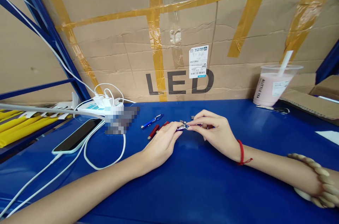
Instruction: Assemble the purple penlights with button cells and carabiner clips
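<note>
My left hand [164,140] is closed around a small blue cylinder [181,128] with a silver end, above the blue table [169,188]. At that silver end, the thumb and forefinger of my right hand [215,130] pinch a small metal part [186,126]. Left of my left hand lie a blue pen-like cylinder [150,122] with a clip and a red cylinder [153,132]. Another red piece [164,125] lies partly behind my left hand. Small metal pieces near my right hand are partly hidden by its fingers.
A phone [78,136] with white cables and a power strip [91,109] are at the left, near yellow bundles [23,128]. A cup with a straw [274,86] stands at the back right. A large cardboard box [119,65] rises behind the table.
</note>
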### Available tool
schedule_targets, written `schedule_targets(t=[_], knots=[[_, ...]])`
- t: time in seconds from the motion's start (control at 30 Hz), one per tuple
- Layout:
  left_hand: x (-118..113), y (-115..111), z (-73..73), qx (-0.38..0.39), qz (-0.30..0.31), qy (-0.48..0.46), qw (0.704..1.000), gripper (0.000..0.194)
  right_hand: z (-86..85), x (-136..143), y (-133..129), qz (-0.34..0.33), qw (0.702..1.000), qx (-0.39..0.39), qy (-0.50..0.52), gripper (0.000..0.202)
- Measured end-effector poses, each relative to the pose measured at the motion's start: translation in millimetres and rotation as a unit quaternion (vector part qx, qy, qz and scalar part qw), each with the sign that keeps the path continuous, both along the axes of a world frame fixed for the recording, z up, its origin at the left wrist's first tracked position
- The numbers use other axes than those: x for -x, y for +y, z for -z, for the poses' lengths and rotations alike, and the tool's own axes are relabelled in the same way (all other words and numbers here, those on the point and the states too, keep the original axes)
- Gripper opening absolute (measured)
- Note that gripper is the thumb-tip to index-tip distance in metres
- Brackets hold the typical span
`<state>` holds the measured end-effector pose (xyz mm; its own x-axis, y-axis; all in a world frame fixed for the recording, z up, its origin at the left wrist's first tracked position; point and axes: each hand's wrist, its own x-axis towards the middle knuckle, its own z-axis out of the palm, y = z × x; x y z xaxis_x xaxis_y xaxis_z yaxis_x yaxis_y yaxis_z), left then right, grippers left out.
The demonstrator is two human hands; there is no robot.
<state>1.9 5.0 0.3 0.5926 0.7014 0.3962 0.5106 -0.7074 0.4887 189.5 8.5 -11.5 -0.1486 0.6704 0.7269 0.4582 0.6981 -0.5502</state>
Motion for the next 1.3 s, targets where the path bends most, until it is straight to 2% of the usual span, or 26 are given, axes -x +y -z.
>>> schedule_targets(t=[0.23, 0.4, 0.53, 0.7, 0.83, 0.97, 1.07, 1.3], knots=[[3.1, 1.7, 4.8, -0.027, 0.017, -0.004, 0.999, 0.021, -4.7, -1.6, -0.6, -0.018, 0.999, -0.033, -0.024, 0.032], [4.6, 1.4, 8.2, -0.034, 0.037, -0.017, 0.999, 0.022, -10.3, -3.2, 0.4, -0.022, 0.996, -0.066, -0.051, 0.028], [2.6, 0.1, 5.8, -0.018, 0.039, -0.007, 0.999, 0.024, -24.5, -9.3, 2.2, -0.028, 0.986, -0.092, -0.135, 0.022], [2.3, -3.1, 2.4, -0.006, 0.064, 0.005, 0.998, 0.023, -46.9, -14.7, -0.2, -0.05, 0.963, -0.109, -0.243, 0.027], [3.9, -5.2, 2.9, 0.001, 0.078, 0.004, 0.997, 0.021, -52.2, -13.6, -2.4, -0.072, 0.968, -0.039, -0.238, 0.028], [3.9, -5.7, 4.4, -0.012, 0.082, 0.0, 0.997, 0.02, -44.7, -13.0, 1.7, -0.123, 0.971, 0.105, -0.174, 0.029], [3.1, -5.4, 4.9, -0.021, 0.072, -0.001, 0.997, 0.021, -37.7, -12.7, 5.1, -0.145, 0.966, 0.169, -0.133, 0.03], [2.6, -3.7, 7.8, -0.063, 0.04, 0.009, 0.997, 0.02, -28.4, -6.8, 3.6, -0.079, 0.967, 0.21, -0.122, 0.02]])
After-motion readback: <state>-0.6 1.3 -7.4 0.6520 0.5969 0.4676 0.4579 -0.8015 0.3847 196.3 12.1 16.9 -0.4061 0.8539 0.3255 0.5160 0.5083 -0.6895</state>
